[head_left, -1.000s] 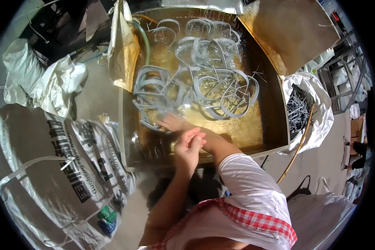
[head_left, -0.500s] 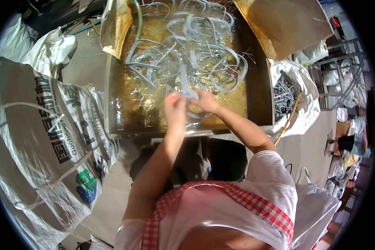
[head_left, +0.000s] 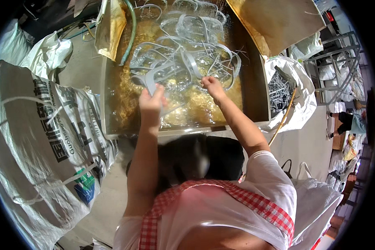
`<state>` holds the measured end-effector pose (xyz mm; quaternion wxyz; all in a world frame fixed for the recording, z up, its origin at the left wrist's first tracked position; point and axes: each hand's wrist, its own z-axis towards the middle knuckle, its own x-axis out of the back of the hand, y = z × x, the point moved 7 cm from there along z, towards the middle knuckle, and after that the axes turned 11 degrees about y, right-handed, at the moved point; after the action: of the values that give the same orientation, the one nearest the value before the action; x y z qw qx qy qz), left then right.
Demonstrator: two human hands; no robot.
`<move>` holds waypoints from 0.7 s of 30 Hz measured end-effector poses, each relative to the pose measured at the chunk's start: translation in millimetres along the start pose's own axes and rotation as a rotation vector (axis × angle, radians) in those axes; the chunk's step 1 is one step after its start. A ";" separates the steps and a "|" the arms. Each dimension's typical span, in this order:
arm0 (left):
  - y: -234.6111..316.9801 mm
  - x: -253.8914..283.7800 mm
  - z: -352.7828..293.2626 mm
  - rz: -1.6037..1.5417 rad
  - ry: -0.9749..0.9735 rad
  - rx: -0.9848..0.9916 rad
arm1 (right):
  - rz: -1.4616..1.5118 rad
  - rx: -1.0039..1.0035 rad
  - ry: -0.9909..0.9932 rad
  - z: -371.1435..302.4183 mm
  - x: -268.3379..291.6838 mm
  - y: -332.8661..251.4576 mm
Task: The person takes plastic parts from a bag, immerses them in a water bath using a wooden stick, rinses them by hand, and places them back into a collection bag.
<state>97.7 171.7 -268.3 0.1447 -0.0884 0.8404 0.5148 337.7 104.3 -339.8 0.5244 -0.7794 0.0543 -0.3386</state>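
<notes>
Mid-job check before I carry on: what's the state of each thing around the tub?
Rectangular brown-stained metal tub: holding rippling water.
Grey curved plastic strips: wet, tangled heap.
Left hand: fingers closed on a curved grey strip.
Right hand: fingers closed at the heap's edge, grip unclear.
Green flexible hose: hanging into tub, outflow unclear.
White woven sack: open, filled with thin grey pieces.
Thin tan stick: slanting against sack.

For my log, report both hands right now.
Left hand: closed, holding a grey curved strip.
Right hand: closed, apparently pinching another grey strip.
</notes>
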 end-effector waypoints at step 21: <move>30.3 44.5 11.9 0.028 0.178 -0.080 | -0.327 0.038 -0.019 39.1 -52.5 20.4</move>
<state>48.5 196.0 -262.8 0.0584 -0.1278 0.8300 0.5398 326.0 148.8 -390.6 0.4775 -0.7710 -0.0845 -0.4129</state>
